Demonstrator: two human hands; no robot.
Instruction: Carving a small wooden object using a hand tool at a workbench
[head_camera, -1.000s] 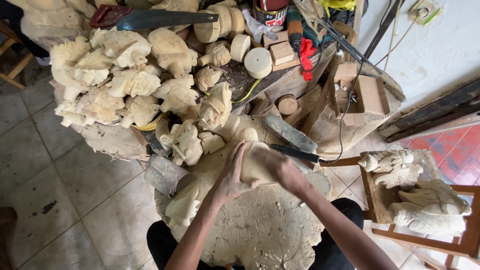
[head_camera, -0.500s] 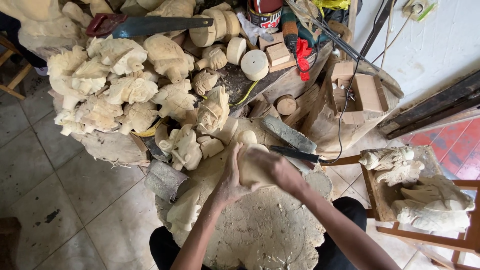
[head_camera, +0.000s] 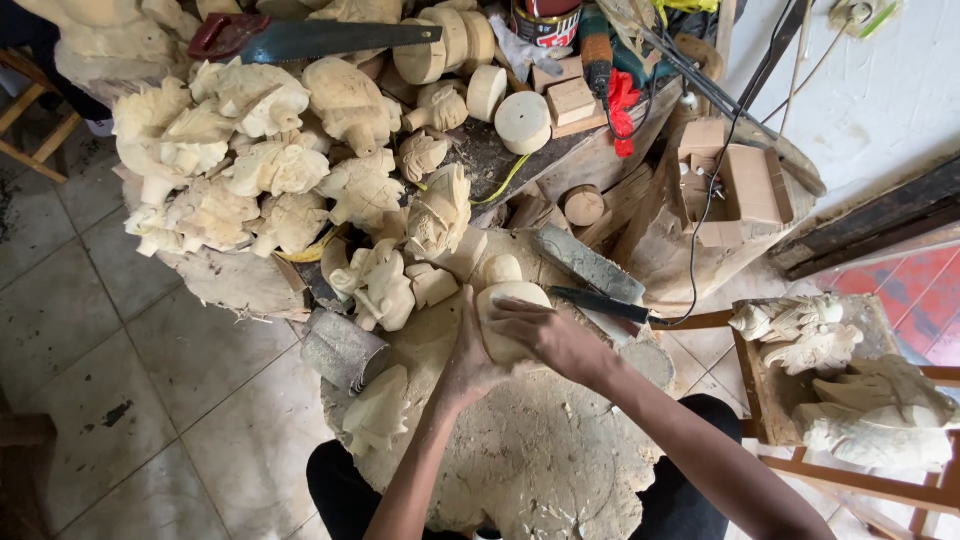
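I am holding the rounded wood blank (head_camera: 508, 312) near the stump worktop's (head_camera: 560, 470) far edge, left hand (head_camera: 468, 352) cupping it, right hand (head_camera: 550, 338) fingers closed over it.

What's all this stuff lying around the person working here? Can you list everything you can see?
wood block in hand: one, pale, held over the stump
stump worktop: one, tan, dusty, in front of the person
carved figures: many, pale wood, piled upper left
handsaw: one, red handle, on top of the pile
round wood discs: several, pale, top centre
tin can: one, red and dark, top edge
sandpaper roll: one, grey, left of the stump
chisel: one, dark, right of the block
carvings on stool: a few, pale, right side
left hand: grips the block from the left
right hand: lies over the block
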